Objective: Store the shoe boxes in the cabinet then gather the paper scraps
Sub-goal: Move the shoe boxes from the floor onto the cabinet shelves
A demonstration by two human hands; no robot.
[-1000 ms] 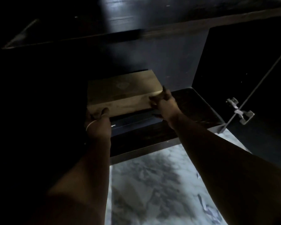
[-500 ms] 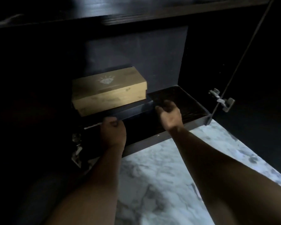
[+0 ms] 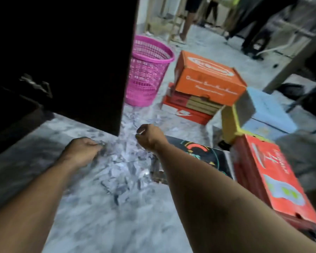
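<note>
Torn white paper scraps are scattered over the marble floor in front of me. My left hand hovers low at their left edge, fingers loosely curled and holding nothing. Over the scraps, my right hand is also loosely curled and empty. Shoe boxes stand on the floor to the right: an orange box on a red box, a light blue and yellow box tilted on a red-orange box, and a black patterned box under my right forearm. The dark cabinet door stands open at the left.
A pink mesh basket stands on the floor just beyond the cabinet door's edge, left of the orange box. A metal hinge shows on the door's inner face. People's legs and furniture frames fill the background.
My view has swung right, away from the cabinet's inside to the floor. Both hands let go of the tan box there and have drawn back over the paper scraps.
</note>
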